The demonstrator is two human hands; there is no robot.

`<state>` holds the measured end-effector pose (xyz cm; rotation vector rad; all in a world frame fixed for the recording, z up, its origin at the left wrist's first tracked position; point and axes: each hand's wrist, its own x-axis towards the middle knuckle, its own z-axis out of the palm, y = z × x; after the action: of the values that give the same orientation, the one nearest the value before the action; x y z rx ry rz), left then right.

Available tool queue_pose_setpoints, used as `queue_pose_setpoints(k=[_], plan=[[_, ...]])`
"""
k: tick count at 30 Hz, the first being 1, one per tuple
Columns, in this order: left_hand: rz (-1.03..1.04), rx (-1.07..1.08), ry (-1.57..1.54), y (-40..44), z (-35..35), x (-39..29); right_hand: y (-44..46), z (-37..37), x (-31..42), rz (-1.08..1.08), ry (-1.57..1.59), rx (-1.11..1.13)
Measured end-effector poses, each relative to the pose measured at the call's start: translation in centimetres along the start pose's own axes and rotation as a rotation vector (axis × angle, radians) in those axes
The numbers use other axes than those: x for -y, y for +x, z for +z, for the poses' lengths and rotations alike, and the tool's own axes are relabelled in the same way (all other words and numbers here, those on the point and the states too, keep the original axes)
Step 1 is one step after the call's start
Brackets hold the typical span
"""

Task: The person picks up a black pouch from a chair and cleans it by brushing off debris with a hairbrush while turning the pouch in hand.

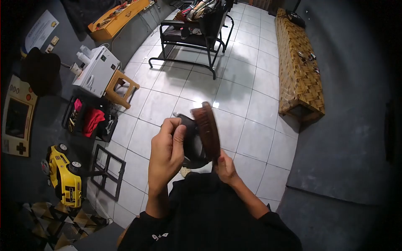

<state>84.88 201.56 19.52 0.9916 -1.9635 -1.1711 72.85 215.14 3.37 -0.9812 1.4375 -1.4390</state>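
Observation:
In front of my chest, my right hand (226, 168) is closed around the lower end of a brown brush (210, 133) with long reddish-brown bristles, held upright. My left hand (166, 147) pinches a black curved object (191, 130) between thumb and bent fingers. That object has a hollow middle and a small shiny tip at its upper left; its exact kind I cannot make out. The brush's bristles face the black object and overlap it in view; whether they touch, I cannot tell.
A black-framed chair (188, 39) with cloths on it stands ahead on the tiled floor. A woven-patterned bench (298, 62) runs along the right. On the left are a white cabinet (97, 73), a wooden stool (121, 88), a black cart (70, 115) and a yellow toy car (65, 175).

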Motion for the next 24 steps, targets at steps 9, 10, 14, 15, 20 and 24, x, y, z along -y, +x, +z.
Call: queue_pose_setpoints(k=[9, 10, 14, 15, 20, 24], plan=[[0.126, -0.201, -0.516, 0.0, -0.8, 1.9, -2.7, -6.8, -21.1, 0.532, -0.933, 0.100], [0.148, -0.205, -0.523, 0.0, -0.5, 2.2, -3.2, -7.7, -21.4, 0.676, -0.952, 0.149], [0.174, 0.014, -0.220, 0.1, -0.7, 0.7, -3.5, -7.9, -22.0, 0.501, -0.895, 0.015], [0.198, 0.045, -0.280, 0.2, -0.3, 0.8, -2.7, -7.2, -20.3, 0.381, -0.701, -0.105], [0.208, 0.117, -0.115, -0.2, 0.3, 0.0, 0.1, -2.0, -1.9, 0.164, 0.181, -0.128], [0.218, 0.063, -0.044, -1.1, 0.7, -0.7, 1.4, 0.3, 1.5, -0.296, -0.156, -0.095]])
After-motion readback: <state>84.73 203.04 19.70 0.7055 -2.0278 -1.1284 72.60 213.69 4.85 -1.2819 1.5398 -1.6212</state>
